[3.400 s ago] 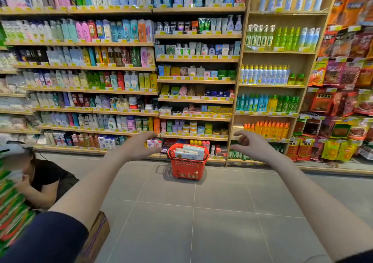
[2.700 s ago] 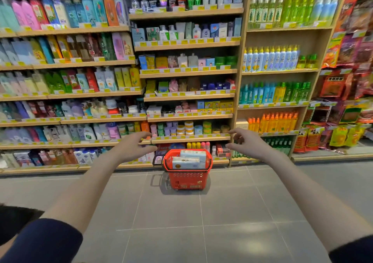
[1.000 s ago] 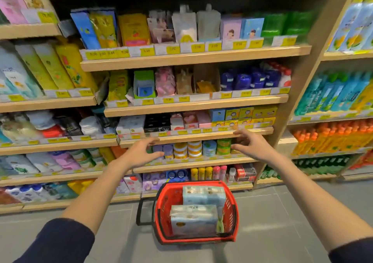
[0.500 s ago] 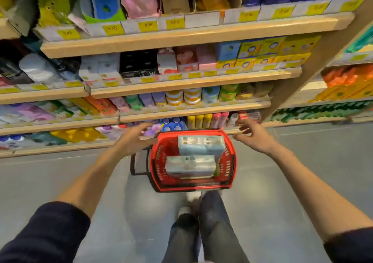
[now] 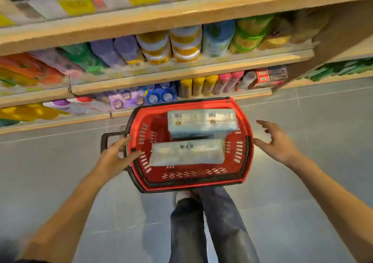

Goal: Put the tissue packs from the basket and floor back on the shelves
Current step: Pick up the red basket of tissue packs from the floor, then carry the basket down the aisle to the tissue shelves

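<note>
A red shopping basket (image 5: 193,179) stands on the grey floor just ahead of my feet. Two pale blue tissue packs lie in it: one tissue pack (image 5: 201,122) at the far side, another tissue pack (image 5: 186,151) nearer me. My left hand (image 5: 116,157) reaches over the basket's left rim, fingers spread, fingertips at the rim; it holds nothing. My right hand (image 5: 274,143) hovers just outside the right rim, fingers apart and empty. A black handle (image 5: 107,139) sticks out from the basket's left side.
Wooden shelves (image 5: 181,73) rise right behind the basket, packed with jars, bottles and boxes, blurred by motion. A wooden upright (image 5: 331,46) stands to the right. My legs (image 5: 210,222) are directly below the basket. Grey tiled floor lies left and right.
I have stepped closer and tilted my view down. Both hands have dropped from shelf height to either side of the basket; the left one now reaches its rim.
</note>
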Demonstrator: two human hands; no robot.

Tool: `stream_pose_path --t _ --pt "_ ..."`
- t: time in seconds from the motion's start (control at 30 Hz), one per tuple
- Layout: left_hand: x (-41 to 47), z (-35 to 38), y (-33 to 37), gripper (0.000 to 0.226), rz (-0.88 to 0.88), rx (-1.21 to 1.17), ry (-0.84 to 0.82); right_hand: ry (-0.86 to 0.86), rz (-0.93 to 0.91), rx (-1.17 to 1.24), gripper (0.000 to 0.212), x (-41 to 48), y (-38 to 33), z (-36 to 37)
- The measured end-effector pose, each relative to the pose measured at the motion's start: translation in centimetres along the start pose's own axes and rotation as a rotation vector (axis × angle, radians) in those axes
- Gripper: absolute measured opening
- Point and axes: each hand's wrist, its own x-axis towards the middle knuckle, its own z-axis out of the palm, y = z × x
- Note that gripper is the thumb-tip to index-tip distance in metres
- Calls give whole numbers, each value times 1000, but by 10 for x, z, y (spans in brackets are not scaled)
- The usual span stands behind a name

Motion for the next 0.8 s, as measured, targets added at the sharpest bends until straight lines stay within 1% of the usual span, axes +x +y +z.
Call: stream_pose_path --t 0.1,0.23,0.3,0.37,0.47,0.53,0.67,0.8 --pt "35 23 -43 55 -17 38 22 -8 -1 -47 63 27 39 35" --pt "68 49 -89 68 -76 179 112 -15 29 -19 80 57 82 75" --pt "79 61 -106 78 -118 153 125 2 40 -2 75 68 100 92" --pt "88 73 -117 87 -120 106 129 23 30 21 72 75 112 106" --pt "96 88 -126 94 -118 94 219 61 -6 46 75 84 118 122" --pt "101 93 -129 92 -90 63 281 114 -35 69 72 88 118 131" --pt "107 100 -124 78 -15 -83 380 269 -74 119 65 91 120 143" --pt "110 105 -125 71 -5 -110 425 304 -85 119 61 91 122 145"
